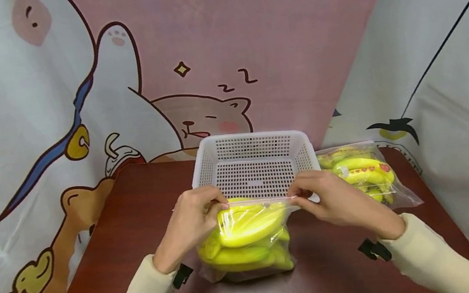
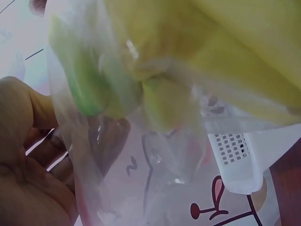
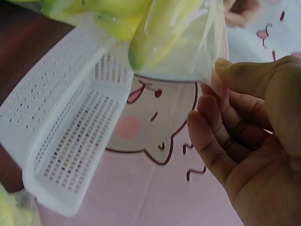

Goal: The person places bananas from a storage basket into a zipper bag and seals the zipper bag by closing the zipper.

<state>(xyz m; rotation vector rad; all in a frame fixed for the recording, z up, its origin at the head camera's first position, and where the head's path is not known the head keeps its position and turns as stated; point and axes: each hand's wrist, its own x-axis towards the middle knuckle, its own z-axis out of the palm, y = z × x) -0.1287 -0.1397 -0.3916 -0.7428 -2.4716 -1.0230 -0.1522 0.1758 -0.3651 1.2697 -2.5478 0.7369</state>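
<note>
A clear zip bag (image 1: 255, 263) packed with yellow toy bananas (image 1: 249, 230) stands upright near the middle of the table. My left hand (image 1: 193, 222) pinches the left end of its top edge between thumb and fingers. At the right end of that edge, my right hand (image 1: 330, 197) pinches the corner. The bag's top strip is stretched straight between both hands. In the left wrist view, greenish banana tips (image 2: 89, 89) press against the plastic beside the left palm. The right wrist view has the right thumb and fingers (image 3: 223, 68) on the bag's corner.
Just behind the bag is a white perforated plastic basket (image 1: 204, 159) with nothing in it. A second clear bag (image 1: 405, 195) of bananas lies right of the basket. The dark red-brown table (image 1: 111, 273) meets a cartoon-printed cloth (image 1: 279, 28) behind.
</note>
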